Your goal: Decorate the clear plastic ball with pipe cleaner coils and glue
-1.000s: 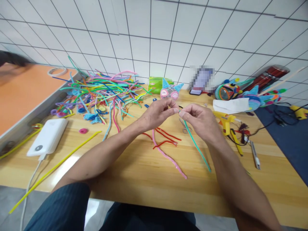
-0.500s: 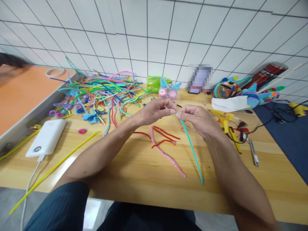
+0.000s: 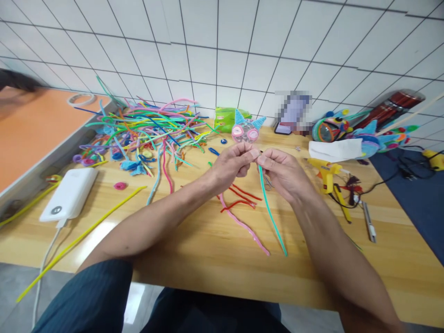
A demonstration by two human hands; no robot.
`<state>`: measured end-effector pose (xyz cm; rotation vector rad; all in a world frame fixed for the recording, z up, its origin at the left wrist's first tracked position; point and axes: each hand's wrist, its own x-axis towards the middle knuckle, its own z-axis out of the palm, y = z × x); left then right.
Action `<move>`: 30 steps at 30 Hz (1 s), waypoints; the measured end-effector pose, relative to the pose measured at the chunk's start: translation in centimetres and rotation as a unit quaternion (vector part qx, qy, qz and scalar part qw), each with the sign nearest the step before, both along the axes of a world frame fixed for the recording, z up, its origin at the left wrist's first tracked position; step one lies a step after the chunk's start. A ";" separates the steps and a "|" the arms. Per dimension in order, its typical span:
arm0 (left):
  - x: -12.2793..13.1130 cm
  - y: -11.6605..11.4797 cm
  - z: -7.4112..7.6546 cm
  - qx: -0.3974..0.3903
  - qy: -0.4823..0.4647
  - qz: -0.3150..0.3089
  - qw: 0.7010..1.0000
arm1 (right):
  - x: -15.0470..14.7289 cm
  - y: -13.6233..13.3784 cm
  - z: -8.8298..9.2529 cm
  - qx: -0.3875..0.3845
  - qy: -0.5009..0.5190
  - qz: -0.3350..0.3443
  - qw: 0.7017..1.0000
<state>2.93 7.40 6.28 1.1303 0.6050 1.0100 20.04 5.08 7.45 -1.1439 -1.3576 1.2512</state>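
A turquoise-green pipe cleaner (image 3: 269,210) hangs down from between my hands, its free end low over the table. My left hand (image 3: 237,162) pinches its upper end between thumb and forefinger, the other fingers curled in. Right beside it, my right hand (image 3: 282,173) is closed on the same stretch, thumb against fingers. The fingertips nearly meet and cover the pinched end. Beneath lie a pink pipe cleaner (image 3: 248,228) and several short red pipe cleaners (image 3: 239,203). Behind my hands stands a crafted figure (image 3: 245,133) with blue pointed ears and pink-ringed eyes.
A tangled heap of coloured pipe cleaners (image 3: 149,125) covers the back left. A white power bank (image 3: 71,194) and a long yellow pipe cleaner (image 3: 86,236) lie at left. On the right are a yellow glue gun (image 3: 324,173), a utility knife (image 3: 369,224) and a red flask (image 3: 391,108).
My left fingers have curled further in, and both hands stay together at the pipe cleaner's end. Its hanging tail has swung slightly left and up. The view has shifted a little.
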 end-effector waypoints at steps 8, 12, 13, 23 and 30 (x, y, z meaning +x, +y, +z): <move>-1.4 1.5 0.9 0.056 0.062 -0.064 0.994 | 0.8 0.3 0.6 -0.054 0.015 0.039 0.998; -2.5 1.9 1.7 0.132 0.123 -0.071 0.981 | 1.1 0.1 1.0 -0.063 -0.009 0.057 0.996; -2.5 1.8 1.7 0.131 0.123 -0.065 0.982 | 1.0 0.0 1.0 -0.063 -0.011 0.057 0.996; 0.7 -1.0 0.1 -0.142 -0.076 -0.008 0.987 | -0.2 0.1 -0.1 -0.036 0.040 0.007 0.999; -1.8 1.6 1.6 0.079 0.084 -0.091 0.989 | 0.9 0.2 0.6 -0.069 -0.002 0.051 0.996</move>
